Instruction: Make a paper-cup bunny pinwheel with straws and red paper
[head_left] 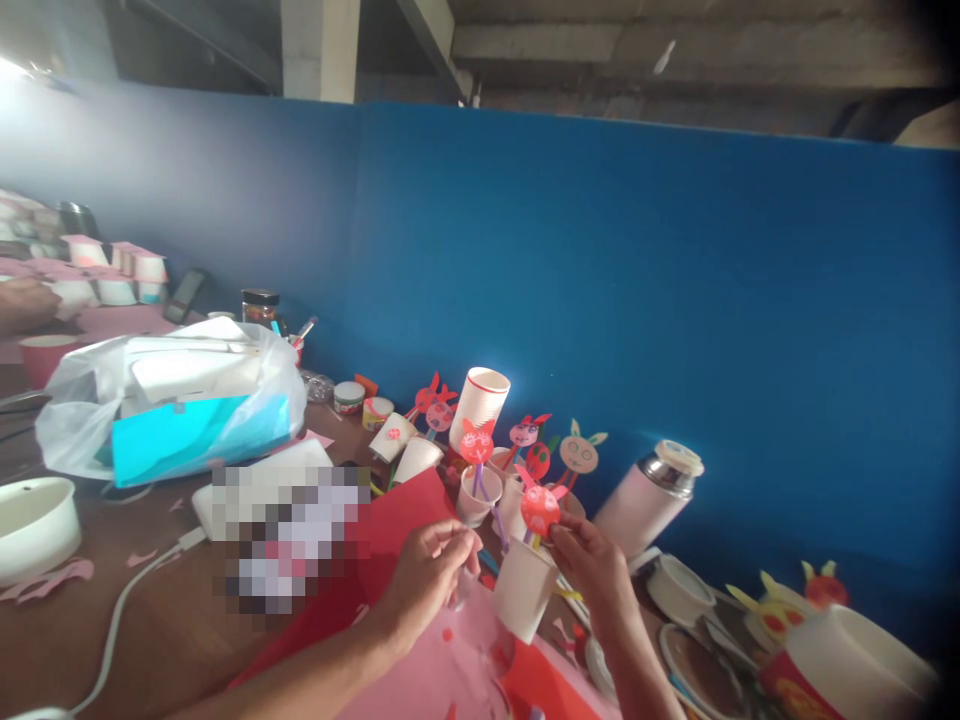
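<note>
While the left hand (426,582) pinches something too small to make out, the right hand (590,572) holds a white paper cup (523,590) with a red paper animal face on a stick (541,509) rising from it, above red and pink paper sheets (442,670). Beyond stand more paper faces on sticks (579,454), before a blue wall (675,250).

Left hand (427,580): fingers (466,545) pinched on a small clear piece (463,590), form hard to tell, above pink paper (427,675) and red paper (397,530). Right hand (592,575) grips a white paper cup (523,590), a red paper animal face on a stick (540,510) rising from it. More paper faces on sticks (579,455) stand behind, beside a pink-and-steel thermos (645,500), against a blue wall (675,250). Another person's hand (22,305) far left, over the brown counter (150,640).
</note>
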